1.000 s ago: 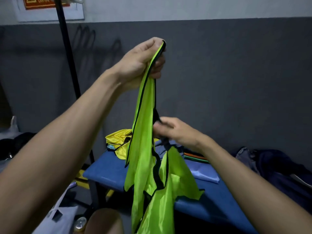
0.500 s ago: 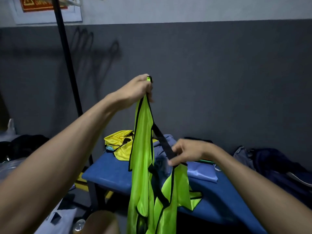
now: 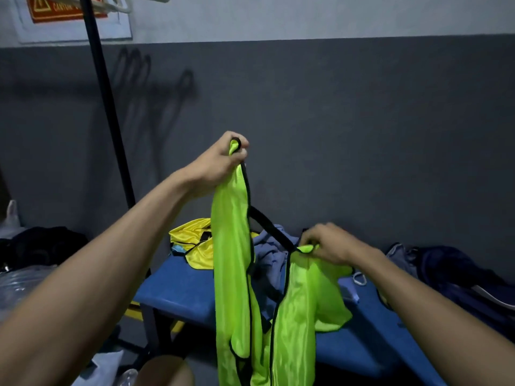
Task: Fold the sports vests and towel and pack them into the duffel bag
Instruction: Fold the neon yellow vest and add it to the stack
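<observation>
A neon green sports vest (image 3: 231,260) with black trim hangs in the air in front of me. My left hand (image 3: 220,162) grips one shoulder strap up high. Lower and to the right, my right hand (image 3: 326,242) pinches the other shoulder, and the black neck trim stretches between the two hands. A yellow vest (image 3: 192,243) lies crumpled on the blue bench (image 3: 181,293) behind. Next to the yellow vest lies a grey-blue towel (image 3: 269,254), partly hidden by the green vest. A dark navy bag (image 3: 451,271) sits at the right end of the bench.
A black pole (image 3: 106,101) rises at the left against the grey wall. Dark clothing (image 3: 41,243) and clear plastic (image 3: 19,285) lie at the far left. A metal carabiner (image 3: 359,280) rests on the bench near the bag. My knee (image 3: 164,370) shows at the bottom.
My left hand has come down from high up to mid-frame with the strap. My right hand has slid right along the black trim and now pinches the other shoulder, spreading the vest.
</observation>
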Action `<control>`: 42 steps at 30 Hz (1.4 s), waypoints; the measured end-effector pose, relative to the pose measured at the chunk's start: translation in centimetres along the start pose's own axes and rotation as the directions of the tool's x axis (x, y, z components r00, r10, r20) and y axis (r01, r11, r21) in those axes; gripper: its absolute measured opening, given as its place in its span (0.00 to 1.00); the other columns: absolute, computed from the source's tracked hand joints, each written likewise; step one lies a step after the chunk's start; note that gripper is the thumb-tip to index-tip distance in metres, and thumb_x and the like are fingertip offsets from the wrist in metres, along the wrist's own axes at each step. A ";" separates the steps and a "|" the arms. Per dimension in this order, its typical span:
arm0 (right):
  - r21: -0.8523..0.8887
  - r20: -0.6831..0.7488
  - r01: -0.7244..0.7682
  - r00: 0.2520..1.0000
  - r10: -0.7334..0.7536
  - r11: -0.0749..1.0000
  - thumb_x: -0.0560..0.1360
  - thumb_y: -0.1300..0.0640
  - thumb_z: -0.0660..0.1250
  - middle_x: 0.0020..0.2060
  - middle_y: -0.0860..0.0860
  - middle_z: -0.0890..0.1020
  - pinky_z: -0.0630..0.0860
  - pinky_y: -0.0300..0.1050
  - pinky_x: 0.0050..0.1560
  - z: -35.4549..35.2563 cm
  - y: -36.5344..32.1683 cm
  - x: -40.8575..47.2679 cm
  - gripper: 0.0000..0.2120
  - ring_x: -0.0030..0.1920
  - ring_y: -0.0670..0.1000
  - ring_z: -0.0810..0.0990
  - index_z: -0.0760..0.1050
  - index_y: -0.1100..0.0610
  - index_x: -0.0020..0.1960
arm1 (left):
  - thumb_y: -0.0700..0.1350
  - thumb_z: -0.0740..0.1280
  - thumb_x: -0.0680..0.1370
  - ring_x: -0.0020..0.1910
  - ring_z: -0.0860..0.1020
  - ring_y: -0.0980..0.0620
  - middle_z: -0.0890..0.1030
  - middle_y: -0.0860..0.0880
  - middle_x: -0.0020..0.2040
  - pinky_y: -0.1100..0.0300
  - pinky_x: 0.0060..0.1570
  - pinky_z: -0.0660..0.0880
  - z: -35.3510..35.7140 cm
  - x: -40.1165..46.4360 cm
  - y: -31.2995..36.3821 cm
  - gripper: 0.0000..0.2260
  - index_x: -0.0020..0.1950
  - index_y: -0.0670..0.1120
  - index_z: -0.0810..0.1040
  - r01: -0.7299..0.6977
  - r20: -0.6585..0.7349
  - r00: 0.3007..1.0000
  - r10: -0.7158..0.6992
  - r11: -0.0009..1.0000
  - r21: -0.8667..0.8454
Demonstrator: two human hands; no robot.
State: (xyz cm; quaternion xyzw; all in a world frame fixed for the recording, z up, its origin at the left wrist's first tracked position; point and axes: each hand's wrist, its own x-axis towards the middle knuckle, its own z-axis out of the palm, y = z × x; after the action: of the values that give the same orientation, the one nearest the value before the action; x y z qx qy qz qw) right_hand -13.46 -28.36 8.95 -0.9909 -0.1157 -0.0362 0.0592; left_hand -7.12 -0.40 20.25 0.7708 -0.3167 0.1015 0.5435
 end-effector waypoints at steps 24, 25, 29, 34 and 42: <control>0.496 -0.484 0.075 0.851 0.205 0.865 0.75 0.65 0.65 0.28 0.50 0.81 0.72 0.38 0.31 -8.6 -1.2 -0.3 0.09 0.26 0.45 0.77 0.81 0.54 0.44 | 0.53 0.70 0.81 0.42 0.78 0.59 0.81 0.55 0.42 0.62 0.48 0.72 4.2 -4.4 3.3 0.15 0.63 0.45 0.78 -0.064 0.574 0.819 0.007 0.995 0.078; 0.620 -0.458 0.105 0.853 0.250 0.777 0.76 0.68 0.63 0.30 0.54 0.82 0.74 0.38 0.31 -8.9 -1.8 -0.3 0.10 0.27 0.48 0.78 0.81 0.57 0.45 | 0.50 0.68 0.82 0.42 0.79 0.60 0.82 0.54 0.44 0.64 0.46 0.73 4.3 -4.4 3.7 0.15 0.65 0.44 0.76 -0.056 0.546 0.838 0.020 0.997 0.049; 0.834 -0.375 0.216 0.897 0.235 0.507 0.80 0.67 0.62 0.37 0.60 0.80 0.80 0.42 0.33 -10.3 -3.9 -1.1 0.09 0.34 0.53 0.80 0.80 0.63 0.46 | 0.41 0.61 0.85 0.35 0.80 0.52 0.82 0.38 0.42 0.65 0.35 0.74 4.4 -4.4 4.5 0.10 0.55 0.33 0.71 -0.008 0.475 0.879 0.036 0.998 -0.061; 0.789 -0.442 0.354 0.895 0.063 0.502 0.79 0.64 0.70 0.40 0.58 0.83 0.80 0.39 0.40 -10.7 -5.8 -2.1 0.04 0.39 0.49 0.82 0.80 0.66 0.49 | 0.45 0.53 0.83 0.41 0.77 0.47 0.82 0.42 0.40 0.51 0.48 0.72 4.9 -3.8 4.1 0.16 0.40 0.43 0.73 -0.054 0.444 0.892 0.081 0.996 -0.072; 0.730 -0.465 0.324 0.881 0.090 0.601 0.75 0.75 0.63 0.36 0.53 0.85 0.82 0.45 0.48 -10.4 -5.7 -2.3 0.16 0.39 0.47 0.83 0.84 0.59 0.42 | 0.48 0.54 0.88 0.44 0.74 0.60 0.76 0.54 0.45 0.66 0.48 0.68 4.2 -3.7 4.6 0.17 0.53 0.48 0.83 -0.162 0.516 0.856 0.018 0.958 0.236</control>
State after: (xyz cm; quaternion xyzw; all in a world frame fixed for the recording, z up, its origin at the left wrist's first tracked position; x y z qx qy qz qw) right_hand -17.64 -24.65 19.66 -0.8131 -0.1692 -0.2168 0.5131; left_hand -13.51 -3.78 20.30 0.8212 -0.4680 -0.0376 0.3244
